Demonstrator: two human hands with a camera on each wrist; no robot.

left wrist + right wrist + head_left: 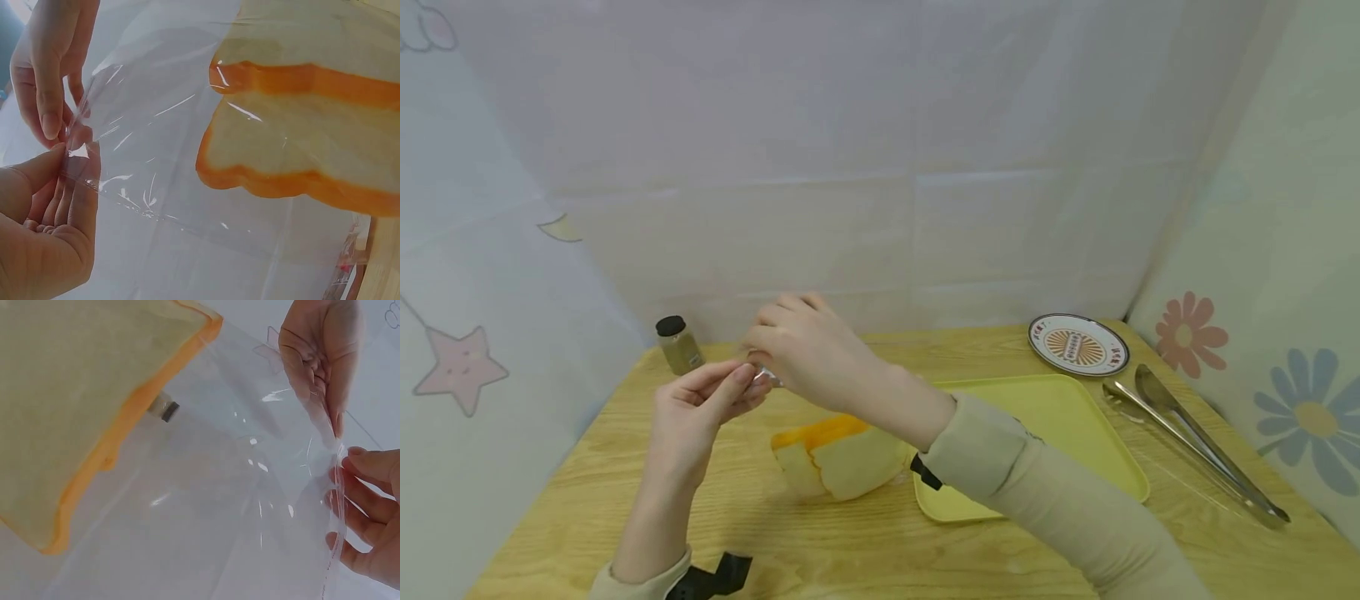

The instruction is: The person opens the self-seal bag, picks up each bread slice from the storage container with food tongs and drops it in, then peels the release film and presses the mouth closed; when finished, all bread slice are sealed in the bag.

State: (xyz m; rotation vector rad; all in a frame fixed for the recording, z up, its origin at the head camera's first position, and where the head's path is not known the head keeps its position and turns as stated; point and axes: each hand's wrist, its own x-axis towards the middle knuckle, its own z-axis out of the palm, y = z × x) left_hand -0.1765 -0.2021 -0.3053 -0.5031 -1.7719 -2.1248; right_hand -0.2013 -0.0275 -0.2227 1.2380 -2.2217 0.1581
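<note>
Both hands meet at the edge of a clear plastic bag point(169, 206), left of centre in the head view. My left hand point(696, 408) pinches that edge between thumb and fingers. From above, my right hand point(808, 354) grips the same edge close by, its fingertips bent down. In the right wrist view small red print runs along the bag's edge strip point(334, 562). Two bread slices point(857, 462) with orange crusts show through the clear plastic, and in the left wrist view the slices point(300, 137) lie one over the other.
A yellow tray point(1045, 400) lies right of the bread, partly behind my right sleeve. Beyond it are a round printed plate point(1078, 344) and metal tongs point(1202, 442). At the back left stands a jar with a black lid point(679, 343).
</note>
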